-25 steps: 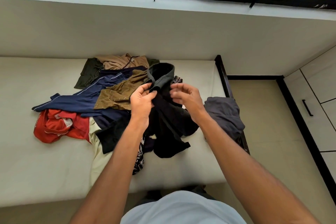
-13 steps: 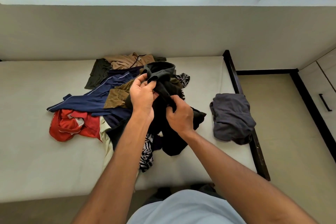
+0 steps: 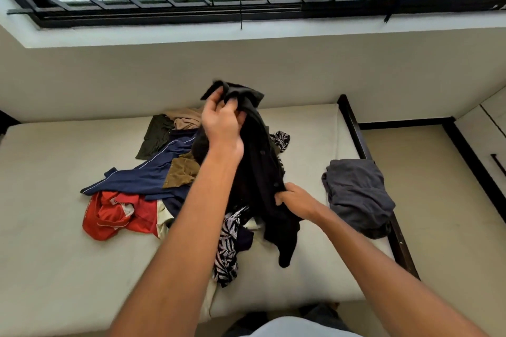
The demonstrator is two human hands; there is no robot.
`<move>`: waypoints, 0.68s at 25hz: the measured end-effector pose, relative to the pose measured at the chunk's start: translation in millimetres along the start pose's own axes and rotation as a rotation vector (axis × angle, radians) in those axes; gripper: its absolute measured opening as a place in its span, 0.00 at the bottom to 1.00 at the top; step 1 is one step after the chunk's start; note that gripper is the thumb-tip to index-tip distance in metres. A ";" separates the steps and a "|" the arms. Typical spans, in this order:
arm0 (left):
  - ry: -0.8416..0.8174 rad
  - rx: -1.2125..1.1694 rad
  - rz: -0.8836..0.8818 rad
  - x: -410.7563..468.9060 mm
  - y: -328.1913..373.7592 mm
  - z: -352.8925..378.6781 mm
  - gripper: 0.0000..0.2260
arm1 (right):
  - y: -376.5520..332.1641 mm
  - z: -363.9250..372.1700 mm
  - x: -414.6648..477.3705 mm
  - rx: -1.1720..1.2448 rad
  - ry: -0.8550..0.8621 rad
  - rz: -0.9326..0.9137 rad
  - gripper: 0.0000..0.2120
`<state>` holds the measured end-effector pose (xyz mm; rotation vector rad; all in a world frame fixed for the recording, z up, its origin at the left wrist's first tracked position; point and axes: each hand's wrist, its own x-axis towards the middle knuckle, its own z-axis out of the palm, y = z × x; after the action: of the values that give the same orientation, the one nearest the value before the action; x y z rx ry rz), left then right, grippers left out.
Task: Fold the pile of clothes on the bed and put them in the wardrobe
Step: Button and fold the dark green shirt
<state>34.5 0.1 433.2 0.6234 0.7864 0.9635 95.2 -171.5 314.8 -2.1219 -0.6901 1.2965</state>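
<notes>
A black button-up shirt (image 3: 260, 172) hangs lifted above the pile of clothes on the bed (image 3: 54, 254). My left hand (image 3: 221, 120) grips its collar end high up. My right hand (image 3: 294, 198) pinches the shirt's edge lower down on the right. Under it lie a navy garment (image 3: 153, 175), a red garment (image 3: 117, 213), an olive-brown piece (image 3: 182, 172), a black-and-white patterned piece (image 3: 227, 249), a tan piece (image 3: 186, 117) and a dark green piece (image 3: 156, 134).
A crumpled grey garment (image 3: 356, 194) lies apart at the bed's right edge, by the dark bed frame (image 3: 353, 123). A white wardrobe (image 3: 490, 128) with a black handle stands at far right across a strip of floor. A barred window runs above the wall.
My left hand has raised the black shirt's collar well above the pile. My right hand has slid down the shirt's edge and to the right. The camera has tilted up.
</notes>
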 end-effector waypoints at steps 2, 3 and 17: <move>-0.072 0.057 0.019 32.9 2.3 37.7 0.14 | -18.8 -9.5 -16.5 0.254 -0.063 0.006 0.07; -0.144 0.171 0.060 50.0 -1.1 58.6 0.14 | -24.6 -14.9 -17.4 0.349 -0.097 0.008 0.08; -0.106 1.541 -0.373 37.5 -325.1 -328.1 0.16 | 237.4 123.5 196.6 -0.031 0.063 0.247 0.29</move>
<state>-64.9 -70.8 -13.8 1.7283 1.4274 -0.2043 95.4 -185.5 -17.0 -2.3200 -0.4346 1.3453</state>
